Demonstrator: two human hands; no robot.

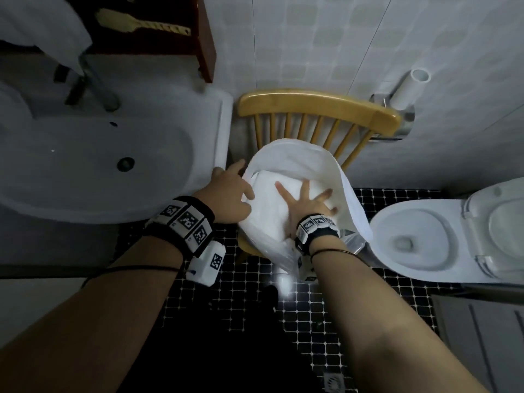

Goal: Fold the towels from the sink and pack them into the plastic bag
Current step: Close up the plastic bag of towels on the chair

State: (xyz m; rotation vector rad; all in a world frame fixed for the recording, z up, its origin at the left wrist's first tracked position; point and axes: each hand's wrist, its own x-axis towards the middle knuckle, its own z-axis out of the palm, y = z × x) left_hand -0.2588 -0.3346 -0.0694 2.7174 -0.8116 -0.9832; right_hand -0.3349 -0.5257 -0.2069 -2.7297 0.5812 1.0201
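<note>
A white plastic bag point(300, 157) stands open on the seat of a wooden chair point(317, 104). Inside it lies a folded white towel point(272, 194). My right hand point(307, 201) presses flat on the towel, fingers spread, inside the bag's mouth. My left hand point(229, 191) holds the bag's left rim, thumb and fingers curled over the edge. The white sink point(93, 165) to the left has nothing in its basin.
A toilet point(442, 236) with its lid up stands at the right, close to the chair. A faucet point(97, 83) rises behind the sink, with a brush point(139, 22) on a dark wooden shelf above. The floor point(306, 313) is black tile.
</note>
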